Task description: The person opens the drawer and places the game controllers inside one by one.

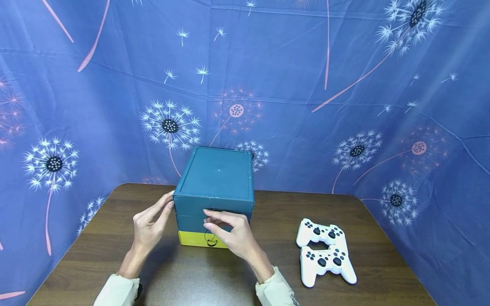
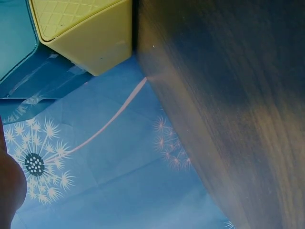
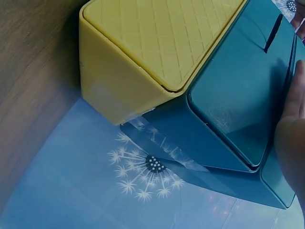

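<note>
Nearest, pale sleeves (image 1: 276,293) cover both forearms, and a dark band (image 1: 139,291) shows at the left wrist. Just beyond, the left hand (image 1: 148,225) has its fingers stretched out together, the thumb a narrow way below them, and the tips rest against the left front edge of the drawer unit (image 1: 216,173). The right hand (image 1: 234,233) is at the unit's front, fingers bent, with a small gap between thumb and forefinger; the forefinger's tip is close to a black handle, and I cannot tell whether it has hold of it. On the brown wooden table (image 1: 275,221), to the right, lie two white game controllers, the nearer one (image 1: 329,256) just in front of the farther one (image 1: 324,233). The drawer unit sits towards the back of the table, teal above, with a yellow drawer (image 1: 194,239) at the bottom, which bears its own black handle (image 1: 212,243). Farthest off hangs a blue cloth (image 1: 275,55) printed with white and pink dandelions
</note>
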`<state>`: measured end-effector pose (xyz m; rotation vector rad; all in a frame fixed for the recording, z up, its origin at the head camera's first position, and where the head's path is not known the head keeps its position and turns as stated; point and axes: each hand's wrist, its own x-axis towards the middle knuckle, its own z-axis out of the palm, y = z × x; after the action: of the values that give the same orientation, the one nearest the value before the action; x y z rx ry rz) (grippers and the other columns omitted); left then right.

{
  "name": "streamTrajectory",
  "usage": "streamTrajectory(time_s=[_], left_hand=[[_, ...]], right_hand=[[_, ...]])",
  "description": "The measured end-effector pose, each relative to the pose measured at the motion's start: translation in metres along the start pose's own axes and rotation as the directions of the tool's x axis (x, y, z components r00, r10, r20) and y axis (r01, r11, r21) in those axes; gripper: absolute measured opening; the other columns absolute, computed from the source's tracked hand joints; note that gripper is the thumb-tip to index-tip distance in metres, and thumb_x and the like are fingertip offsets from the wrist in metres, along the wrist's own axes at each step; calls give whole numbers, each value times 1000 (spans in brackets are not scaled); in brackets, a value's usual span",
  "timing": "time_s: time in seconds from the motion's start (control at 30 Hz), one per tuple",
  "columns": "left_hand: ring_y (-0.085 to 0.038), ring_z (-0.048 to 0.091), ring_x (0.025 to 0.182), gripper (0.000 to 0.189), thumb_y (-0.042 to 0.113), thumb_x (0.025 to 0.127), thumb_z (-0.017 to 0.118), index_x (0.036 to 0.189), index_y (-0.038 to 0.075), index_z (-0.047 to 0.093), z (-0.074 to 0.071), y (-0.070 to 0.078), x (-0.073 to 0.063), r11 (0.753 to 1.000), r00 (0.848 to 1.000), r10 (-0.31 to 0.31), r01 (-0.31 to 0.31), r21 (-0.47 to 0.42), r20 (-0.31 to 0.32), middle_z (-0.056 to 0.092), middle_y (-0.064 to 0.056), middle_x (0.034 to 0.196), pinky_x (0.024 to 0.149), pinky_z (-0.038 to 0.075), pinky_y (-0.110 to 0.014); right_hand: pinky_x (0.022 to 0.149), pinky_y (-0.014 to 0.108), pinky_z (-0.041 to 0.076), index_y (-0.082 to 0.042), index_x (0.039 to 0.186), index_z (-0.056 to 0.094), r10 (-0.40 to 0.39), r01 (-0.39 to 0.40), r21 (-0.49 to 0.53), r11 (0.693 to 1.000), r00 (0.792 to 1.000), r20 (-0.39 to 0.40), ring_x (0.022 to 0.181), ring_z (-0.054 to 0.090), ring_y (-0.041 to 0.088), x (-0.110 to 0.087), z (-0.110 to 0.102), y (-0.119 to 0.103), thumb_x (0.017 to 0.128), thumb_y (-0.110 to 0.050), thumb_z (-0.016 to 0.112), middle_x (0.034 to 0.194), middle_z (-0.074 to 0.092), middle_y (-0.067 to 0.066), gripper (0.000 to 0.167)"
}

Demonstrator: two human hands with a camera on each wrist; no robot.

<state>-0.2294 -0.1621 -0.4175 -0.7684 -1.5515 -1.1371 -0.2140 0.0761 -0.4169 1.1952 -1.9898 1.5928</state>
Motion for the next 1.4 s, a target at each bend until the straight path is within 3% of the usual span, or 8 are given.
streamTrajectory(time_s=[0.23, 0.43, 0.57, 0.73, 0.87, 1.4], left_hand=[[-5, 69, 110, 22, -9, 96, 67, 115, -19, 69, 0, -3, -3, 1000, 1000, -9, 9, -6, 10, 72, -31, 107, 90, 56, -17], [-5, 69, 110, 27, -17, 90, 67, 117, -17, 70, -1, -6, -4, 1000, 1000, -20, 20, -3, 16, 72, -31, 107, 89, 56, -18], [-5, 69, 110, 28, -18, 89, 67, 117, -17, 70, 0, -6, -3, 1000, 1000, -18, 18, -1, 17, 72, -31, 107, 90, 56, -18], [-6, 69, 110, 29, -20, 88, 67, 117, -17, 70, 0, -8, -4, 1000, 1000, -22, 22, -3, 20, 72, -30, 108, 90, 56, -18], [-5, 69, 110, 29, -20, 87, 68, 117, -16, 70, 0, -11, -7, 1000, 999, -26, 26, 2, 20, 72, -30, 108, 90, 56, -18], [-5, 69, 110, 27, -16, 90, 68, 117, -16, 70, -2, -14, -10, 999, 999, -34, 34, 8, 17, 72, -30, 108, 90, 56, -18]], right_hand=[[80, 31, 63, 5, 142, 58, -123, 118, -121, 986, 992, -34, 89, 75, 20, -13, -2, 2, 91, 6, 74, 102, 76, 13, 53], [73, 29, 63, 9, 134, 62, -218, 194, -194, 962, 969, -112, 78, 74, 21, -31, -7, 10, 86, 10, 75, 90, 76, 13, 50], [71, 23, 61, 7, 130, 64, -193, 175, -223, 959, 979, -62, 75, 71, 14, -41, -8, 16, 90, 4, 74, 85, 74, 9, 41], [74, 17, 59, 4, 135, 63, -81, 96, -231, 968, 994, 72, 80, 70, 6, -48, -5, 21, 93, 0, 75, 91, 76, 6, 44], [73, 16, 58, 1, 136, 65, -11, 41, -255, 966, 993, 118, 83, 69, 4, -49, 0, 24, 93, -3, 77, 95, 76, 6, 45], [71, 13, 57, -1, 135, 67, -28, 81, -327, 942, 986, 164, 83, 68, 1, -42, 13, 35, 94, -6, 77, 98, 76, 10, 43]])
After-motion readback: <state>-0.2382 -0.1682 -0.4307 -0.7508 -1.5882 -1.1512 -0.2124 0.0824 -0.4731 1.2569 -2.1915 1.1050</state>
